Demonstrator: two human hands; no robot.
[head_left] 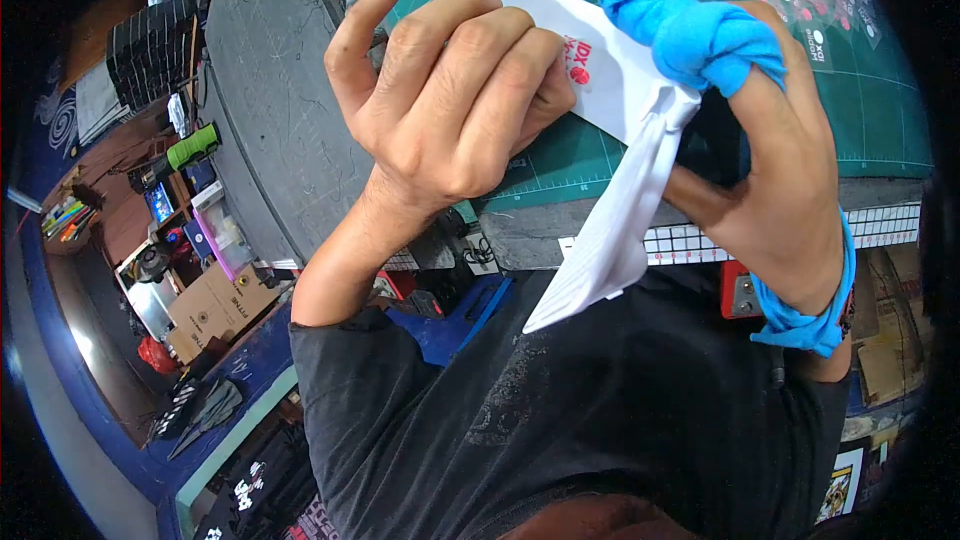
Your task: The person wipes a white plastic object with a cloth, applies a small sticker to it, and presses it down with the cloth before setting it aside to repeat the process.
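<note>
Over the mat (855, 120), the white card (615, 80) looks light, thin and easily creased, best held by its edges; the right hand (790, 150) grips it, the curled left hand's (450, 90) hold is hidden

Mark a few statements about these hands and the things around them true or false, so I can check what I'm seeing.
1. Blue cloth is wrapped on the fingers of the right hand. True.
2. The lettering on the white piece is green. False: it is red.
3. The left hand has its little finger apart from the others. True.
4. A blue band circles the left wrist. False: the blue band is at the right wrist.
5. The mat is green with pale lines. True.
</note>
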